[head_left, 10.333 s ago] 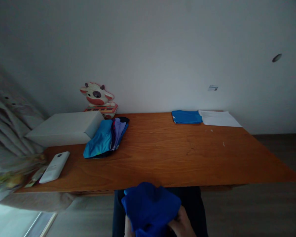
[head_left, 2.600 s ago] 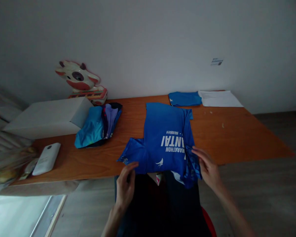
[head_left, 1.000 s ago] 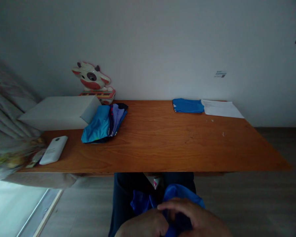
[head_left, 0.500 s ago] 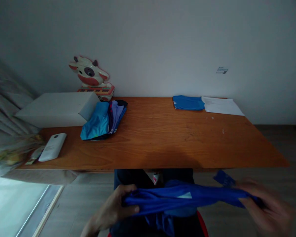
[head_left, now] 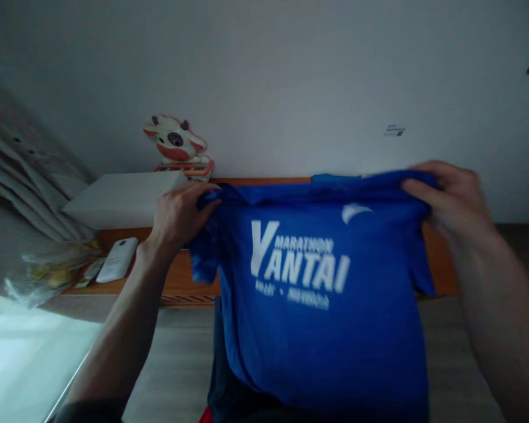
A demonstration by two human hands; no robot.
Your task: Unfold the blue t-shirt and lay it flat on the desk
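Right now both hands are holding up a blue T-shirt (head_left: pixel 326 317) by its shoulders, spread flat and facing the camera, hanging in front of the wooden table (head_left: pixel 180 276) and covering most of it. L hand (head_left: pixel 178 214) is pinching the shirt's shoulder at approx 9 o'clock from the print, fingers curled shut on the fabric. R hand (head_left: pixel 452 200) is gripping the other shoulder at approx 2 o'clock, fingers folded over the top edge, also closed on cloth. White lettering (head_left: pixel 300 267) reading "YANTAI" w/ "MARATHON" above it is showing across the chest, a bit blurred; a small white mark (head_left: pixel 355 212) is sitting up near the collar. Short sleeves are drooping on both sides.

Behind the shirt, at 10 o'clock, a white box (head_left: pixel 123 200) is lying on the table against the wall, w/ a cow-shaped toy (head_left: pixel 176 141) standing just past it on a striped base. A white flat device (head_left: pixel 117 267) is lying nr the table's L end, at 9 o'clock. A sliver of another blue cloth (head_left: pixel 335 176) is peeking over the shirt's top edge at 12. Grey curtain (head_left: pixel 30 188) is hanging far L. A small label (head_left: pixel 394 130) is stuck on the wall at 1 o'clock.
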